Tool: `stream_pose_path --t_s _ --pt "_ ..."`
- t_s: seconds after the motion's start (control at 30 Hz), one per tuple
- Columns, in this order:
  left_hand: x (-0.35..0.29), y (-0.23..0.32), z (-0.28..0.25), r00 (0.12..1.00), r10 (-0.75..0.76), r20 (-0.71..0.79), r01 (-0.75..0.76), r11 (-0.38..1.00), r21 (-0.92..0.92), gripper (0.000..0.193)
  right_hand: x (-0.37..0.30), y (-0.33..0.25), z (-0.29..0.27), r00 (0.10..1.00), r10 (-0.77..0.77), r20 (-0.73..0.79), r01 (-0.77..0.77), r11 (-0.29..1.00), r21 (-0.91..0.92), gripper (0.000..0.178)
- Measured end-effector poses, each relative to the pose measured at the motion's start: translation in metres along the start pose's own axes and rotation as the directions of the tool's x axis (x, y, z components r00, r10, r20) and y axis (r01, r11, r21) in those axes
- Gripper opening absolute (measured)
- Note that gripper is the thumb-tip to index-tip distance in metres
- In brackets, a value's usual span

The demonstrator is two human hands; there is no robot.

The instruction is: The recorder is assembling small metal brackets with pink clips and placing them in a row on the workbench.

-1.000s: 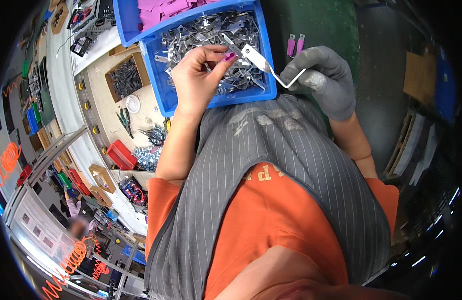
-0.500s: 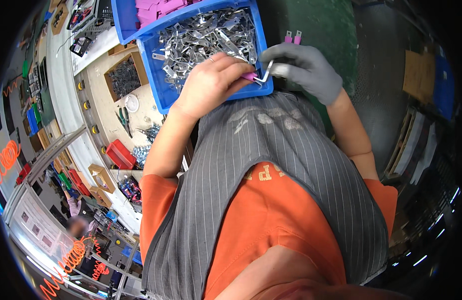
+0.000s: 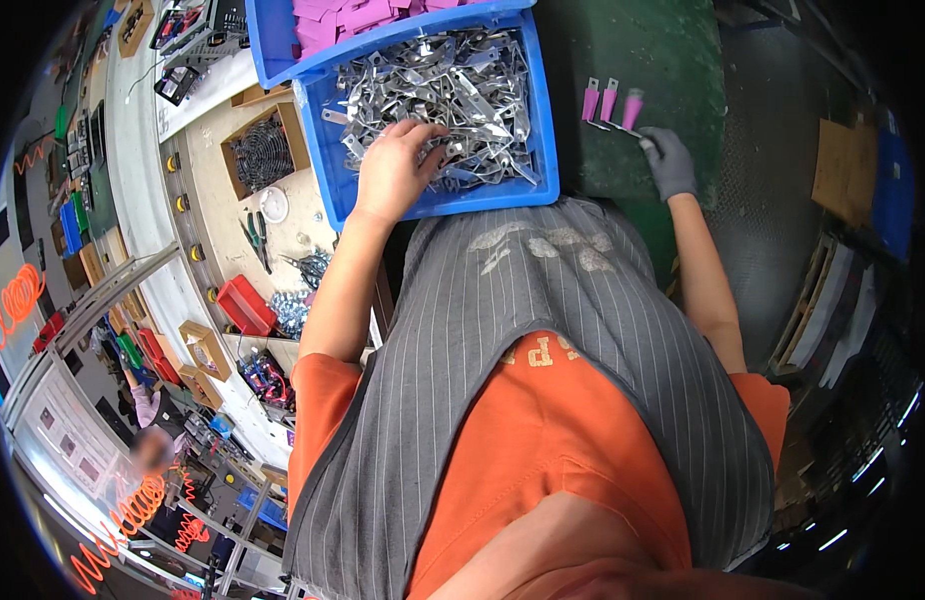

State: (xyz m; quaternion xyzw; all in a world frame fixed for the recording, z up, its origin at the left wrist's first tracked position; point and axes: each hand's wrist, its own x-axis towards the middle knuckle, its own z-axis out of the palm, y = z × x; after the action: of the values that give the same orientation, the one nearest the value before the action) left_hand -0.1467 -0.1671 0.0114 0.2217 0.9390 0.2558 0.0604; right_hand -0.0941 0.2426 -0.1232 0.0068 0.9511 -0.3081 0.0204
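The left hand (image 3: 395,172) rests palm down in the blue bin (image 3: 543,150), fingers curled into the heap of metal clips (image 3: 453,80); whether they have closed on a piece cannot be told. The gloved right hand (image 3: 669,162) reaches onto the green mat (image 3: 643,50), fingertips closed on the metal end of a pink-capped clip (image 3: 631,108) beside two others (image 3: 600,102). Judged by this, three pieces are finished and a full bin remains.
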Motion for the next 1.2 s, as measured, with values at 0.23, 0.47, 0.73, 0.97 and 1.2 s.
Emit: stream_pose_path --t_s 0.23,0.47,0.73,0.97,1.2 --pt "0.011 -0.012 -0.03 0.945 -0.278 -0.171 0.233 0.942 -0.243 0.012 0.03 -0.116 -0.033 0.987 -0.125 -0.104 0.113 0.988 -0.109 0.022" --pt "0.091 -0.017 -0.081 0.928 0.035 -0.37 0.003 0.995 0.1 0.011 0.049 -0.229 0.01 0.688 -0.583 0.433 0.708 0.67 -0.224 0.019" --pt "0.178 -0.068 -0.07 0.986 -0.054 -0.156 0.1 0.948 0.302 0.03 0.063 -0.243 0.024 0.579 -0.434 0.69 0.757 0.601 -0.257 0.017" --pt "0.232 -0.064 -0.037 0.939 -0.301 -0.164 0.314 0.947 0.063 0.037 0.064 -0.234 0.021 0.724 -0.543 0.426 0.537 0.831 0.146 0.026" --pt "0.186 -0.046 -0.074 0.866 -0.49 -0.1 0.309 0.681 -0.664 0.025 0.065 -0.232 0.011 0.833 -0.537 0.133 0.351 0.699 0.622 0.039"
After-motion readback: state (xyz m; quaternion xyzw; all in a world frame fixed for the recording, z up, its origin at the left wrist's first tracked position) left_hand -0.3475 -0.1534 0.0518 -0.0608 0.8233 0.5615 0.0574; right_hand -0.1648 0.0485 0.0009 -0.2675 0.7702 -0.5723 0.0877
